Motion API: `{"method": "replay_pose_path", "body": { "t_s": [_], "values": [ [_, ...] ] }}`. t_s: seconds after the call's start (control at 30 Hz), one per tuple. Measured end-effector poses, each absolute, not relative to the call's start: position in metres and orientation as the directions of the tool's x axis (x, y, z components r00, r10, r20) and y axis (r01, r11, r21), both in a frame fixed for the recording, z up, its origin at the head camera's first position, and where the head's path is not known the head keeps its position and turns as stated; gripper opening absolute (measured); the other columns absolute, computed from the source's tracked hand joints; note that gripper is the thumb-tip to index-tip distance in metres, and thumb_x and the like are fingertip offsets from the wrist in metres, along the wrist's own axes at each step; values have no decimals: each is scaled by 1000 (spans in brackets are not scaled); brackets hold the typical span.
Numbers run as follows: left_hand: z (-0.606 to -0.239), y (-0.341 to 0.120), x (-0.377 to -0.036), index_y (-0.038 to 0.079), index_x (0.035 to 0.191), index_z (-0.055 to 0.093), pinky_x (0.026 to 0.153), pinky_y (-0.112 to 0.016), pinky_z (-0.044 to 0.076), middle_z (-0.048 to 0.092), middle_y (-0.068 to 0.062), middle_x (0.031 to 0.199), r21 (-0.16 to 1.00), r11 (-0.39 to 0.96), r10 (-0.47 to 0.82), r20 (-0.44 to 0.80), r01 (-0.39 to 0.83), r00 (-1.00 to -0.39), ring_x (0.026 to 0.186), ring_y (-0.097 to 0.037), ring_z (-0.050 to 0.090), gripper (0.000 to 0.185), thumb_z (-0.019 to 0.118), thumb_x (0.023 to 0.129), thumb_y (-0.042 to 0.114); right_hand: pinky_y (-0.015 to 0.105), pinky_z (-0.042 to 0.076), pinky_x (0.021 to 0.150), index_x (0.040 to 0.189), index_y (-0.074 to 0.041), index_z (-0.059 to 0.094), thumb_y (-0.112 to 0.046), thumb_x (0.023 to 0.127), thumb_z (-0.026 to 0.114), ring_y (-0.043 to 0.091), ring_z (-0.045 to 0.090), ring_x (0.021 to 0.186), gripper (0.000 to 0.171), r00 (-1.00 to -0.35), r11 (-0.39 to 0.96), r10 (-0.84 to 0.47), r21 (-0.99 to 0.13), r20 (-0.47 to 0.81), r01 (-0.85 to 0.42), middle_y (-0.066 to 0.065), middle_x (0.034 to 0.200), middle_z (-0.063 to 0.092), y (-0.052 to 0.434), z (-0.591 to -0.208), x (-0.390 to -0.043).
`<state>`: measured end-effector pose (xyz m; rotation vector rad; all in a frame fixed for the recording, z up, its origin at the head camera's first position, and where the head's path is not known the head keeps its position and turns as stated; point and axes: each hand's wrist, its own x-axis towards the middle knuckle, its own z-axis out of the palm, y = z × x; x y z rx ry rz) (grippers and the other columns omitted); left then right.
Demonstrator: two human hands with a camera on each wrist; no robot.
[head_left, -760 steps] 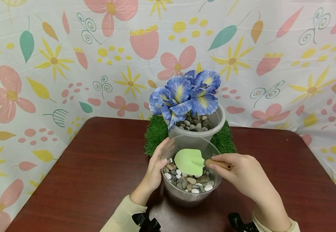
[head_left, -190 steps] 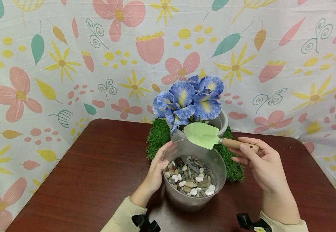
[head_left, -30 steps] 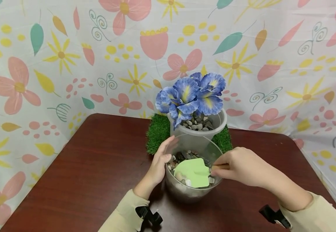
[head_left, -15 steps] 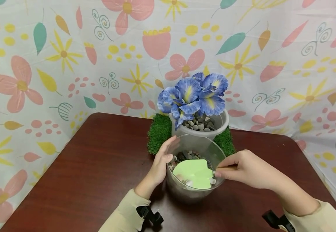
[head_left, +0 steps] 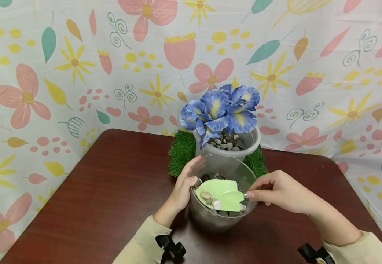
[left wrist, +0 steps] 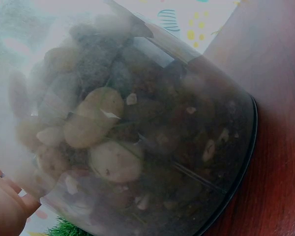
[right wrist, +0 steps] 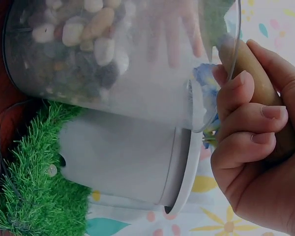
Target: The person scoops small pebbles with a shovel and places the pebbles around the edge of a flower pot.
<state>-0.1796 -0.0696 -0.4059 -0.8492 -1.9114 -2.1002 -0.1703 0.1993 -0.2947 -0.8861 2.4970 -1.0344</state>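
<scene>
My left hand (head_left: 181, 187) holds the left side of a clear plastic pot (head_left: 207, 220), thumb at the rim and fingers along the outer wall. Pebbles (right wrist: 83, 29) of several colours show through that wall in both wrist views. My right hand (head_left: 281, 192) grips a small trowel by its wooden handle (right wrist: 255, 73), thumb close to the metal neck. The light-green trowel blade (head_left: 225, 190) lies inside the pot, low over the pebbles. A tan stone (head_left: 205, 195) and a white stone (head_left: 216, 204) lie on its left part. The blade hides much of the pot's contents.
Right behind the clear pot stands a grey flowerpot (head_left: 222, 154) with blue irises (head_left: 222, 112) and grey stones (head_left: 228, 143). Artificial grass (head_left: 181, 154) lies beneath it on the dark wooden table (head_left: 95, 198). A flower-print cloth (head_left: 118, 55) hangs behind.
Earlier, 6.3 seconds ago, the trowel was up above the pot; now its blade is down inside. Within the last second the blade has tipped level, baring stones on it, while the left hand stays put.
</scene>
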Motion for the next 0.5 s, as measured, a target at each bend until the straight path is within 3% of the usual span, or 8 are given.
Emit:
{"method": "replay_pose_path", "body": {
  "t_s": [0.27, 0.5],
  "values": [
    [-408, -71, -179, 9, 141, 25, 99, -54, 25, 34, -17, 140, 859, -125, 238, 512, 497, -825, 133, -27, 25, 57, 31, 85, 18, 28, 47, 49, 87, -19, 70, -27, 82, 61, 12, 56, 54, 12, -805, 549, -594, -739, -17, -390, -3, 69, 65, 201, -299, -171],
    [-408, -71, -180, 9, 141, 25, 103, -52, 20, 35, -17, 139, 858, -128, 240, 514, 498, -824, 134, -24, 23, 57, 31, 85, 17, 28, 40, 40, 87, -17, 70, -27, 81, 63, 13, 50, 48, 14, -853, 564, -521, -762, -30, -318, 1, 55, 57, 205, -302, -175]
  ]
}}
